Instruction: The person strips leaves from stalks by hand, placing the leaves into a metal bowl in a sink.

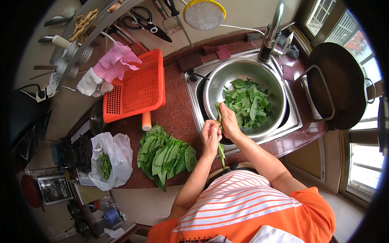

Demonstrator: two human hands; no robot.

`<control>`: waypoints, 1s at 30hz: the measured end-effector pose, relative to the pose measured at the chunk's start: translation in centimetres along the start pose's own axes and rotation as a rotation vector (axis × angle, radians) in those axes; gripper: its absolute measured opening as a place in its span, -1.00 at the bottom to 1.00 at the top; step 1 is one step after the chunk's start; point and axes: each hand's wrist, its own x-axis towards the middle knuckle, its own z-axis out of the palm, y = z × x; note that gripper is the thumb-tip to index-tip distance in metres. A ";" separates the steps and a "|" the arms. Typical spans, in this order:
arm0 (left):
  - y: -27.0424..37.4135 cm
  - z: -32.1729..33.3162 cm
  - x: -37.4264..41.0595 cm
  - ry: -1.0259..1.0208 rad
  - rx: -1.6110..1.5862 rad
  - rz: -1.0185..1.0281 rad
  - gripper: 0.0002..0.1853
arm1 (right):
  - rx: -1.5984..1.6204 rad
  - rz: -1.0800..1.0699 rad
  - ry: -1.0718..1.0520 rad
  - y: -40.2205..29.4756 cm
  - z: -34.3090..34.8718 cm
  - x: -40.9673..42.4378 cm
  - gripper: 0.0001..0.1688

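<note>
My left hand point(210, 137) grips a long green leaf point(221, 152) whose end hangs below the fist towards my shirt. Close against it, my right hand point(230, 122) pinches leafy green at its fingertips, over the near rim of a stainless-steel bowl point(217, 79). Whether both hands hold one leaf or several, I cannot tell. Torn green leaves point(250, 103) lie heaped inside the bowl, which sits in a steel sink point(296, 121). A layered pile of whole leaves point(165, 155) rests on the red stone counter point(174, 97) to the left.
A white plastic bag point(121, 164) with greens inside stands at the left. Behind it is an orange-red plastic basket point(142, 88), beneath hanging pink cloth point(117, 60). The faucet point(270, 36) rises behind the bowl. A dark wok point(340, 88) leans at the right by the window.
</note>
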 end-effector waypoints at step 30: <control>-0.7 -0.5 2.6 0.047 0.468 0.097 -0.87 | -0.493 -0.245 -0.007 2.0 -4.0 1.0 -0.52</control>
